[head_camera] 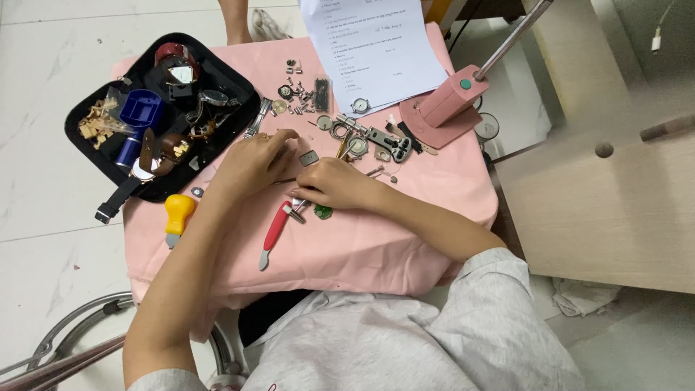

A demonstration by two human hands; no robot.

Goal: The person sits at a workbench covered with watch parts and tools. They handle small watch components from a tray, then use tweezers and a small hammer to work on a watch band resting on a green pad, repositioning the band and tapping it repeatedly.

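Pink cloth (376, 239) covers bench — left hand (250, 163) and right hand (337, 185) meet over small grey square watch part (309, 158). Fingers curled, pinching something too small to identify. Part judged light, fragile, slippery — best held by edges.
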